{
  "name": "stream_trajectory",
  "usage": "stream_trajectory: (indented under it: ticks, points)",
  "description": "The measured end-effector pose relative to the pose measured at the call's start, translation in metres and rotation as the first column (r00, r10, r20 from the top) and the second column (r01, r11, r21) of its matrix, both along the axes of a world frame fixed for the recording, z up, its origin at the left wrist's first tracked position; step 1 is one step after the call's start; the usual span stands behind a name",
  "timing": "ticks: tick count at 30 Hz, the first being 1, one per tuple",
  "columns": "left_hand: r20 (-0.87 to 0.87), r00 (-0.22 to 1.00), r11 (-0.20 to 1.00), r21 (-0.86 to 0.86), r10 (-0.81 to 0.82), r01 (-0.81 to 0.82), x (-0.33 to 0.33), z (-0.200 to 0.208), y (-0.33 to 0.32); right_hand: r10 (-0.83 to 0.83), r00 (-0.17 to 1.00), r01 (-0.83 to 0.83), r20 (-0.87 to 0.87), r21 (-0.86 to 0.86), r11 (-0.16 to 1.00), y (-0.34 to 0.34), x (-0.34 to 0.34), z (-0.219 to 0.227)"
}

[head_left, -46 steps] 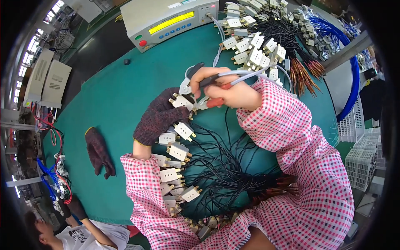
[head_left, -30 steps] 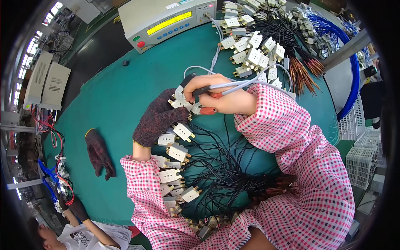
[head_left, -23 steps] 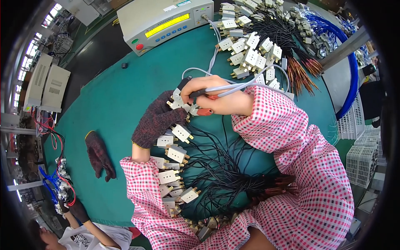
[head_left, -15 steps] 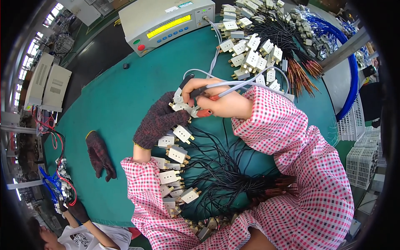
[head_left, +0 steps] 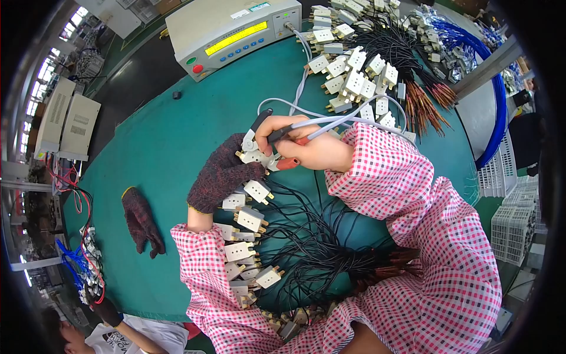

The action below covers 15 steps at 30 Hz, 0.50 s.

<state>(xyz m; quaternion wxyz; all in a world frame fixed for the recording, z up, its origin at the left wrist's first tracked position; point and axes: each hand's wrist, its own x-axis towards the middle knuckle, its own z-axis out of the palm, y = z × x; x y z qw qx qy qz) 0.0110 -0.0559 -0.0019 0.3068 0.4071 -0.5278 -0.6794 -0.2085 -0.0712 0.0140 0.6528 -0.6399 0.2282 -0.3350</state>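
Observation:
My left hand (head_left: 221, 176), in a dark knitted glove, is closed around a white plug block (head_left: 254, 157) with flat brass pins. My bare right hand (head_left: 318, 148) grips two metal test clips right at that plug. The black-handled clip (head_left: 259, 123) sticks up at the plug's far side, and the red-handled clip (head_left: 287, 164) lies at its right side. Fingers partly hide where the clips' jaws meet the pins. Beneath my hands, a row of similar white plugs (head_left: 250, 219) lies with black wires (head_left: 321, 236) running right to bundled copper-coloured ends.
A tester (head_left: 236, 38) with a lit yellow display stands at the far edge, its grey cable (head_left: 302, 88) running to the clips. More plugs (head_left: 354, 82) are heaped at the far right. A loose glove (head_left: 141, 221) lies on the green mat (head_left: 171, 141). Another person's gloved hand (head_left: 107, 311) is at lower left.
My hands and the plug stay together, with only a slight shift to the left. The black-handled clip has tilted a little. At lower left, the other person's hand has moved.

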Motion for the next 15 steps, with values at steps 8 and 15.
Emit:
stream_trajectory:
  ticks: [8,15]
  points:
    - [0.074,0.997,0.993,-0.112,0.039,-0.031,0.005,0.029,0.026,-0.231,0.883,0.257,0.408,-0.01,0.966,-0.024,-0.058,0.055]
    - [0.877,0.359,0.678,-0.475,0.318,0.561,-0.015,0.085,0.038,-0.165,0.549,0.45,0.819,-0.123,0.884,0.014,-0.143,0.13]
